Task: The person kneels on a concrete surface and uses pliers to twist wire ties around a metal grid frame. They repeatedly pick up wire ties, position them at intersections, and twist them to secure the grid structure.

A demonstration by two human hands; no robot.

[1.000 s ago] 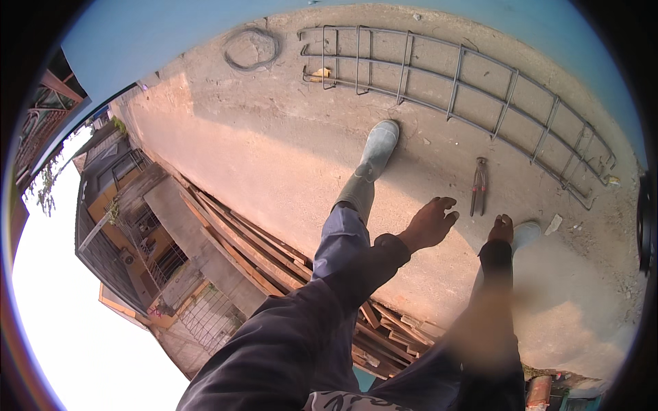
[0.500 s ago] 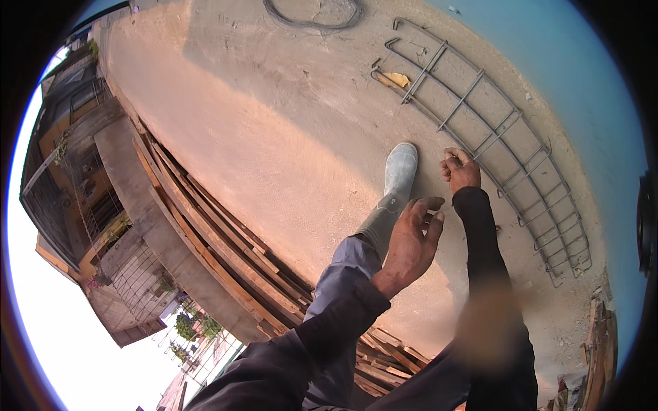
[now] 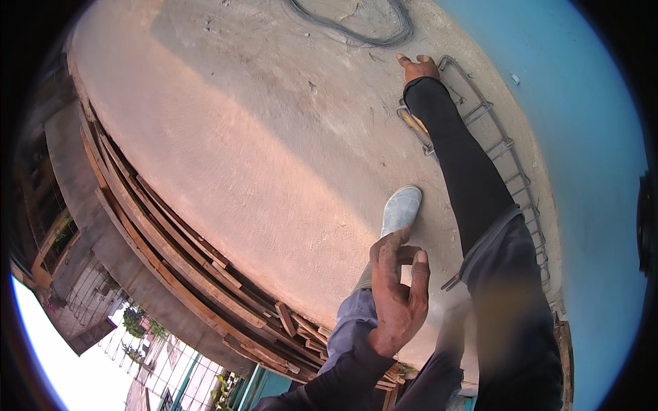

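My right hand [image 3: 418,68] is stretched far forward, beside the far end of a steel rebar cage [image 3: 507,143] lying on the ground. Its thumb and forefinger stand apart, with nothing visible between them; some fingers are hidden. The black-sleeved right arm covers part of the cage. My left hand [image 3: 399,301] hangs nearer, over my leg, its fingers bent and apart and nothing in them. Just beyond it shows my grey rubber boot [image 3: 401,209]. A yellowish scrap [image 3: 414,124] lies at the cage's far end.
A coil of wire [image 3: 404,29] lies on the sandy ground ahead. Long wooden planks [image 3: 171,257] are stacked on the left along a low concrete wall [image 3: 82,175]. A blue wall [image 3: 582,171] runs along the right side.
My right hand has moved far forward, from beside the cage's middle to its far end. My left hand has come a little lower. The whole view has shifted, bringing the wire coil further in.
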